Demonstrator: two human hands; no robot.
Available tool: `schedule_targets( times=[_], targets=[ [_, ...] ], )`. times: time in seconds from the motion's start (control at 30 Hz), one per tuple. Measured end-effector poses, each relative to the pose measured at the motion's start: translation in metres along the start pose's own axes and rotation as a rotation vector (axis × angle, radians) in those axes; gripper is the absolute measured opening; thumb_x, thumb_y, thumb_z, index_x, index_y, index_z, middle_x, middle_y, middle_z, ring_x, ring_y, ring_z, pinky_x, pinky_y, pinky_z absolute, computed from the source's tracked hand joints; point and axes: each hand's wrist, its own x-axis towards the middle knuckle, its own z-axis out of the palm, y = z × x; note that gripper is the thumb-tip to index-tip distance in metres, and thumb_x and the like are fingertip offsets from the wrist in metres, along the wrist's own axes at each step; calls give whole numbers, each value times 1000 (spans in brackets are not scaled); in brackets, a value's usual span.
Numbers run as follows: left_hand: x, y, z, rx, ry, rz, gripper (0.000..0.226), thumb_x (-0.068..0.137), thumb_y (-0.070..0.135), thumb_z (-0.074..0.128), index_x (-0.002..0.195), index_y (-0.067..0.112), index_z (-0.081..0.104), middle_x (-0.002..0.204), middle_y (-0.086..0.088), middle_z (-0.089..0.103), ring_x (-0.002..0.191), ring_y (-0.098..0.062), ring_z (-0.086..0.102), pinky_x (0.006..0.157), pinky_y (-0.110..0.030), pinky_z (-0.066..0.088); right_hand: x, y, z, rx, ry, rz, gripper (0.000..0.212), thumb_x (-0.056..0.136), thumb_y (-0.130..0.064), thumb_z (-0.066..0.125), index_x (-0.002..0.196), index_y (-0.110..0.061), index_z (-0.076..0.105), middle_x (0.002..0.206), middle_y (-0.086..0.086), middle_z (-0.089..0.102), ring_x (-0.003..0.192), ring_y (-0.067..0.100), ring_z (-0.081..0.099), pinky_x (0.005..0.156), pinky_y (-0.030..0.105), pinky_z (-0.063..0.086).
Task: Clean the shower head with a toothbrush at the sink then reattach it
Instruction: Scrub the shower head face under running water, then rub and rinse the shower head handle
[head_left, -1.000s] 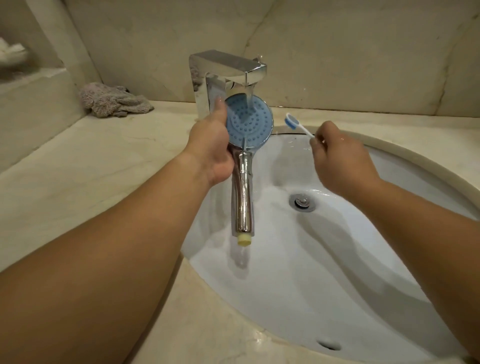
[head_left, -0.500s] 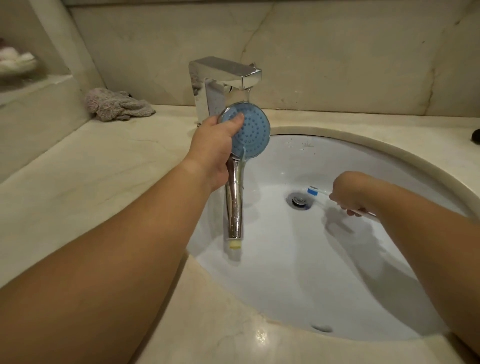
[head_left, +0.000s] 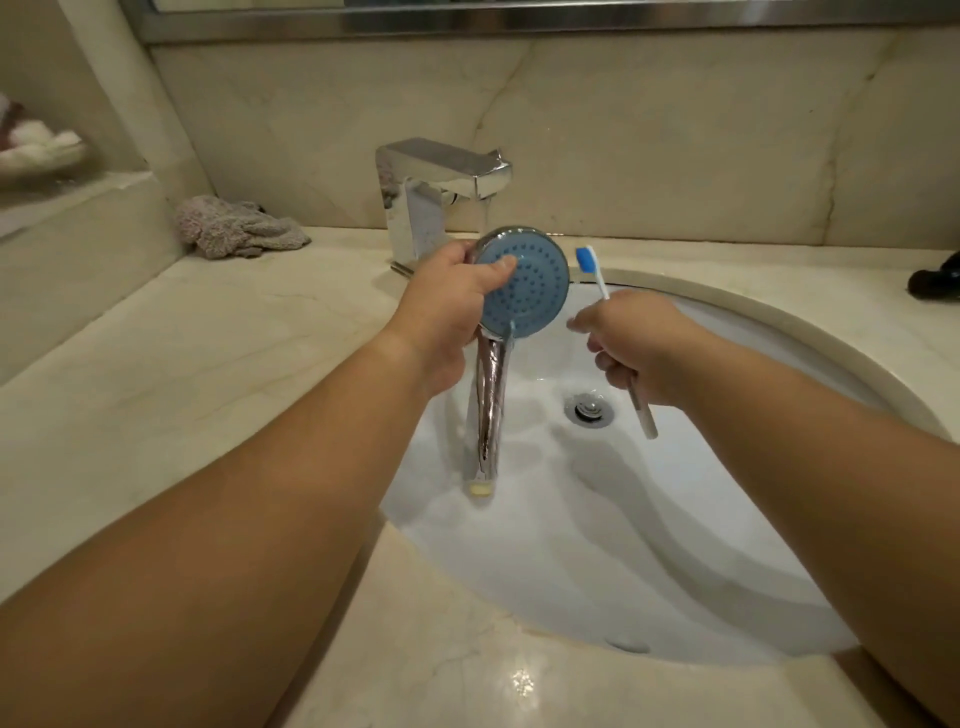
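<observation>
Head view: left hand (head_left: 441, 312) grips round blue-faced chrome shower head (head_left: 530, 283) over white oval sink (head_left: 727, 519); right hand (head_left: 639, 348) holds white blue-bristled toothbrush (head_left: 597, 275) just beside its rim.

1. The shower head (head_left: 524, 288) has a round blue face dotted with small nozzles, a chrome rim and a long chrome handle ending in a pale yellow fitting. It is upright over the left part of the sink (head_left: 727, 545), face toward the camera, handle pointing down, just below the faucet spout.
2. The toothbrush (head_left: 597, 278) has a blue bristle head and a thin white handle. It stands nearly upright, tilted slightly left, bristle head up, just right of the shower head and not touching it.
3. The sink is a white oval basin set under the beige stone surface (head_left: 208, 374), with a chrome drain near its middle.
</observation>
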Motion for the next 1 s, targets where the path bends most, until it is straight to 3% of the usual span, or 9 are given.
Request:
schedule_targets(
  times=[0.17, 0.33, 0.47, 0.63, 0.8, 1.0],
  targets=[
    [0, 3, -3, 54, 21, -79, 24, 99, 18, 64, 123, 19, 62, 114, -2, 70, 104, -21, 64, 76, -35, 51, 22, -36, 2, 131, 42, -160, 21, 94, -20, 53, 103, -5, 65, 72, 8, 59, 48, 12, 40, 44, 24, 32],
    [3, 7, -15, 17, 68, -101, 23, 100, 18, 63, 122, 21, 62, 118, -1, 68, 112, -22, 62, 82, -40, 52, 44, -58, 19, 155, 64, -247, 25, 97, -28, 48, 111, -16, 65, 78, 6, 61, 60, 14, 45, 55, 30, 39],
    [4, 3, -18, -22, 85, -100, 30, 100, 18, 61, 130, 21, 60, 121, 0, 67, 114, -23, 62, 82, -40, 51, 58, -73, 27, 179, 76, -278, 29, 97, -21, 43, 119, -27, 61, 85, 2, 57, 68, 14, 48, 62, 31, 43],
    [2, -5, -22, -92, 87, -93, 17, 100, 17, 60, 114, 26, 63, 115, 2, 68, 114, -23, 63, 74, -35, 48, 70, -91, 28, 116, 28, -330, 40, 96, -13, 38, 129, -26, 55, 85, 2, 51, 66, 15, 42, 58, 31, 37],
    [0, -7, -23, -139, 91, -73, 14, 100, 17, 60, 110, 26, 62, 116, 1, 68, 115, -24, 62, 76, -36, 48, 73, -98, 35, 59, -38, -359, 31, 98, -11, 39, 118, -26, 57, 88, 6, 52, 65, 15, 40, 53, 29, 35],
    [0, -7, -22, -144, 74, -64, 13, 100, 17, 60, 109, 26, 63, 119, -1, 68, 119, -26, 62, 83, -41, 51, 72, -97, 32, 38, -24, -365, 38, 96, -8, 39, 119, -30, 58, 89, 4, 55, 63, 14, 42, 53, 28, 38]
  ],
)
